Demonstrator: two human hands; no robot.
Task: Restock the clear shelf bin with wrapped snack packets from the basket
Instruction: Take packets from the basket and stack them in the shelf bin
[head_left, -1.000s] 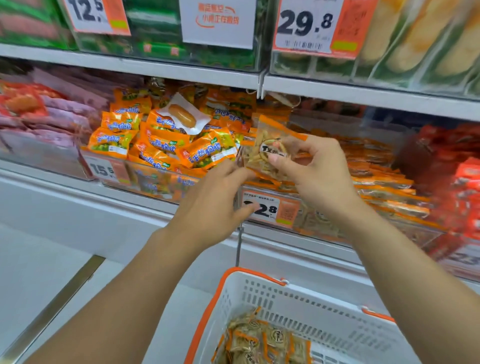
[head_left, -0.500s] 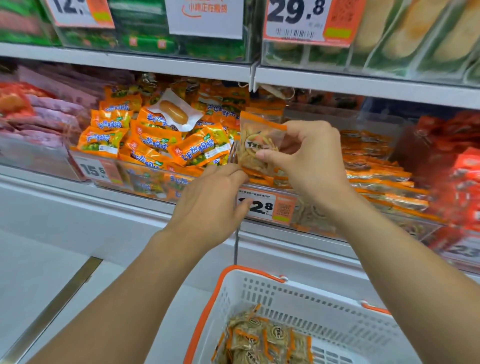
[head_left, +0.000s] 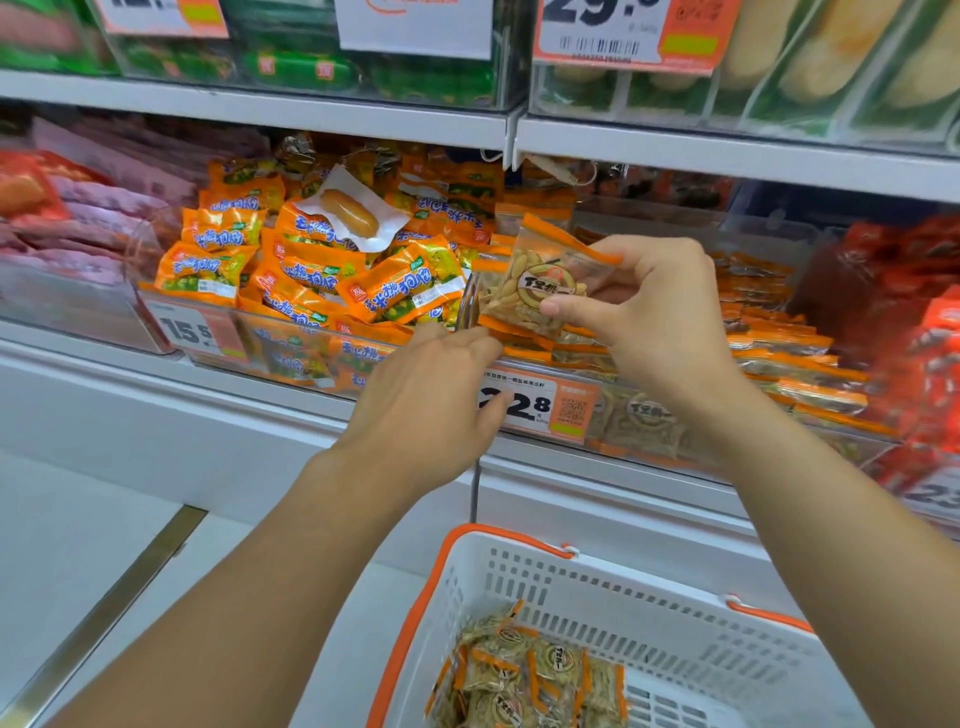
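Right hand: right hand (head_left: 644, 317) pinches a clear orange-edged seed packet (head_left: 540, 280), thumb on its face, above the clear plastic shelf bin (head_left: 727, 436).
Left hand: left hand (head_left: 431, 400), fingers straight and together, touches the bin's front left corner, holding nothing.
Doing it well: probably lay the packet flat on the stacked ones.
Supply: white orange-rimmed plastic basket (head_left: 675, 613) below holds more packets.
Room: shop shelving with a white shelf rail (head_left: 260, 104) above; the neighbouring bin holds orange-green wrapped snacks (head_left: 301, 270).
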